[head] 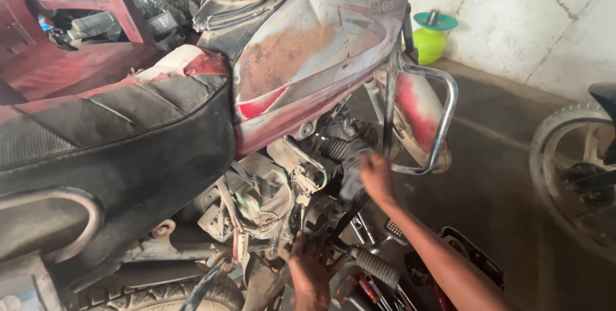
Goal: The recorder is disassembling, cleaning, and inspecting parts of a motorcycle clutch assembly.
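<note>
Right hand (377,178) reaches into motorcycle engine (330,157) area below rusted fuel tank (308,48), fingers closed on dark part or rag (354,179); item blurred, exact kind cannot be told. Left hand (311,269) lower, fingers spread, resting on engine underside just beside footrest (377,267); holds nothing visible. Loose wiring bundle (247,205) hangs left of engine, under black seat (115,138). Chrome crash guard (443,112) just beyond right hand. Second wheel (571,170) stands well apart at right edge.

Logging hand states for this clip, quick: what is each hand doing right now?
Left hand: open, fingers spread against the motorcycle engine.
Right hand: blurred at the engine; grip cannot be told.
</note>
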